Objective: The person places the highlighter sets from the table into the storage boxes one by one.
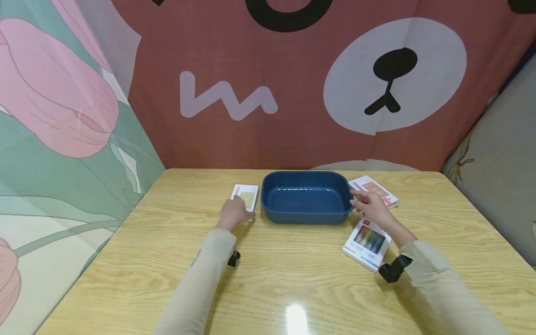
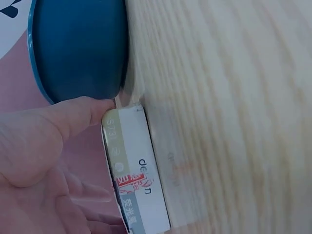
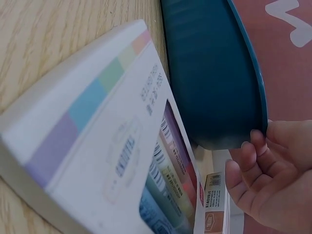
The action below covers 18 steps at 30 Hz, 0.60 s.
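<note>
A white highlighter box (image 1: 250,191) with a yellow-green front lies left of the blue plastic bin (image 1: 307,217). My left hand (image 1: 234,213) grips the near end of this box. In the left wrist view the thumb (image 2: 80,114) is at the box's corner, close to the bin, and the other fingers are partly hidden behind the box. At the bin's right side, my right hand (image 1: 372,207) pinches the rim with its fingertips. Just below this hand lies a white box of pastel highlighters (image 1: 366,245), its window showing the pens (image 3: 168,168).
Another white box (image 1: 378,190) with an orange-brown front lies behind the right hand, beside the bin. All stand on a wood-grain table (image 1: 268,274). A printed cloth with a bear face (image 1: 293,130) hangs at the table's back edge. Each wrist carries a small black camera.
</note>
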### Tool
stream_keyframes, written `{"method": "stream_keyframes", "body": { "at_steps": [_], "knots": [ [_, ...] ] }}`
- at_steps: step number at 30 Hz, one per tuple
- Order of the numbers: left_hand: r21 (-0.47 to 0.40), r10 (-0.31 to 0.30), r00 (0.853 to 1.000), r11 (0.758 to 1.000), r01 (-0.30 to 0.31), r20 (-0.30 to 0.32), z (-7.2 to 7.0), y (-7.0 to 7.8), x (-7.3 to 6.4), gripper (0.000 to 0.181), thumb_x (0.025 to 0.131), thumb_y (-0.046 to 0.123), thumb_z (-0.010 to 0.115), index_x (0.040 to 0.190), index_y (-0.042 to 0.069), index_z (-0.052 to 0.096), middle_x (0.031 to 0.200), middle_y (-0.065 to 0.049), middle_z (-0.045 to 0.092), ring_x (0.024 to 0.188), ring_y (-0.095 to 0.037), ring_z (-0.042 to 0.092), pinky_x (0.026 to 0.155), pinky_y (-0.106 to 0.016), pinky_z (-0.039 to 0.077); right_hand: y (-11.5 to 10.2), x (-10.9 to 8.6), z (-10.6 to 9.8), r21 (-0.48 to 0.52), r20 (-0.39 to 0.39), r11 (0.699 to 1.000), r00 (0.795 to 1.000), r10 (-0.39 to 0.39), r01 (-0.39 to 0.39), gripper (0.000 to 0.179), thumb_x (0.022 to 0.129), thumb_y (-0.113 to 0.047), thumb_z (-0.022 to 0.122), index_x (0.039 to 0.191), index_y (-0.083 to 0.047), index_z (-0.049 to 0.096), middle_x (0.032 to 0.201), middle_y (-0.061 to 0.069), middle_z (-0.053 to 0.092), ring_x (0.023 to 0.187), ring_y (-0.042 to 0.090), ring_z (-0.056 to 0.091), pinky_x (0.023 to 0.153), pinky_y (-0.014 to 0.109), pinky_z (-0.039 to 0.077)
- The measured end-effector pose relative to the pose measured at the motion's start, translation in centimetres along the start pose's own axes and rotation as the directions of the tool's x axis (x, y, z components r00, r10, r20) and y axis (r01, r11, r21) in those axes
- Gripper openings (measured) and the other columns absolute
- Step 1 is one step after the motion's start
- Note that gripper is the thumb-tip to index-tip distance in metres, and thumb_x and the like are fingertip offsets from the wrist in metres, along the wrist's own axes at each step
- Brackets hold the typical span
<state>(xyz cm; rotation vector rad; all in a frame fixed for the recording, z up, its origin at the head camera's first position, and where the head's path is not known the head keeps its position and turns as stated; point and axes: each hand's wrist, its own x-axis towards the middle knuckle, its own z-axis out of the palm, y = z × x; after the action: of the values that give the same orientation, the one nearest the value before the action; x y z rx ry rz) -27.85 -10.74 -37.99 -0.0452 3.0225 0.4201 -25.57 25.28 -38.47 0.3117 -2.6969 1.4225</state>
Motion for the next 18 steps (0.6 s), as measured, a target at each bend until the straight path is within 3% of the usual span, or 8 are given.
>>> {"method": "stream_keyframes", "body": {
  "at_steps": [11, 18],
  "knots": [
    [-0.009, -0.087, 0.992, 0.996, 0.086, -0.087, -0.03, 0.54, 0.29, 0.084, 0.059, 0.042, 0.079, 0.116, -0.007, 0.040, 0.100, -0.028, 0.048, 0.093, -0.039, 0.050, 0.076, -0.048, 0.041, -0.39, -0.03, -0.08, 0.013, 0.009, 1.000, 1.000, -0.002, 0.002, 0.040, 0.090, -0.002, 0.050, 0.122, 0.019, 0.040, 0.066, 0.014, 0.053, 0.056, 0.015, 0.050, 0.047, 0.025, 0.044],
    [0.055, -0.135, 0.988, 0.989, 0.139, -0.076, -0.10, 0.26, 0.53, 0.105, 0.052, 0.055, 0.078, 0.125, -0.008, 0.037, 0.108, -0.028, 0.047, 0.101, -0.038, 0.046, 0.081, -0.049, 0.038, -0.57, -0.12, -0.03, 0.025, 0.013, 0.999, 1.000, 0.019, -0.020, 0.039, 0.090, 0.000, 0.049, 0.123, 0.019, 0.040, 0.064, 0.013, 0.050, 0.054, 0.017, 0.047, 0.046, 0.026, 0.043]
  ]
}}
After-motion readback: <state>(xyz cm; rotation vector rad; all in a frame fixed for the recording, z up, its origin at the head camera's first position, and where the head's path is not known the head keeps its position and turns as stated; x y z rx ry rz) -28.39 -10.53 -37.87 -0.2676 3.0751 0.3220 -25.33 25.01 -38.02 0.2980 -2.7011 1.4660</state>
